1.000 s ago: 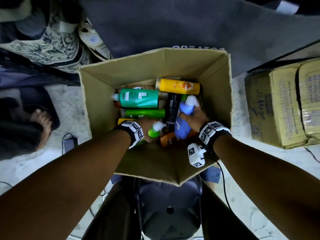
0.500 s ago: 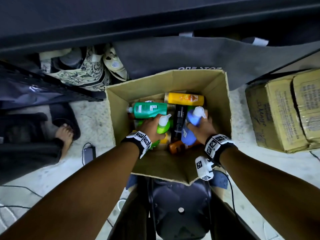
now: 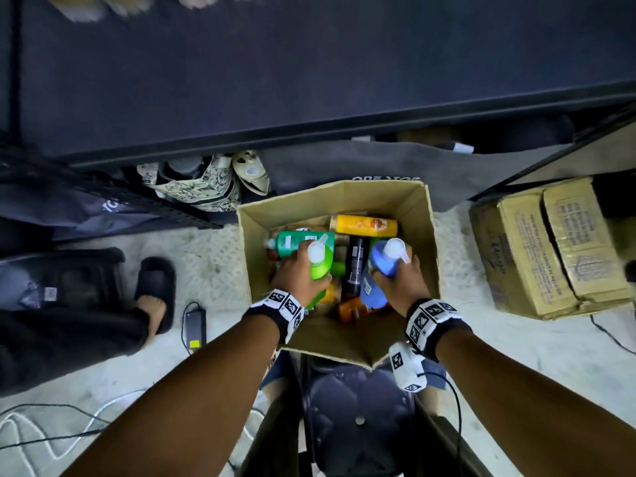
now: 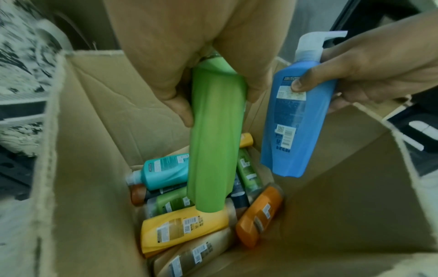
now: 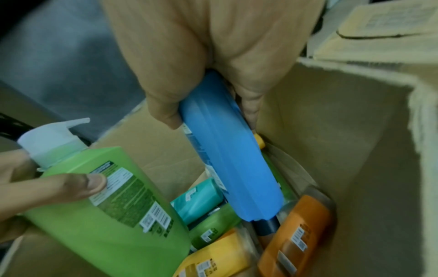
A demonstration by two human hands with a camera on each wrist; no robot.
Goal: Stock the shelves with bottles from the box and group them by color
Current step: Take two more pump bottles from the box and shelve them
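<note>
An open cardboard box [image 3: 432, 235] sits on the floor below me. My left hand [image 3: 299, 270] grips a light green pump bottle [image 3: 321, 263] upright above the box [image 4: 71, 131]; the same green bottle [image 4: 215, 140] hangs from my fingers in the left wrist view. My right hand [image 3: 401, 280] grips a blue pump bottle [image 3: 382, 259], also lifted; this blue bottle [image 5: 227, 150] fills the right wrist view. Several bottles lie in the box: a yellow one [image 3: 364, 224], a teal one [image 3: 292, 241], a black one [image 3: 356, 266], an orange one [image 3: 351, 309]. A dark shelf [image 3: 309, 80] runs above.
A taped carton [image 3: 550, 249] stands right of the box. Another person's sandalled foot [image 3: 155, 297] and a power adapter [image 3: 195, 327] with cables lie at left. Bags [image 3: 203, 184] are stuffed under the shelf. A dark stool [image 3: 358, 418] is between my legs.
Both hands have lifted their bottles up out of the pile to the box's top. My head has tilted up, bringing the shelf into view.
</note>
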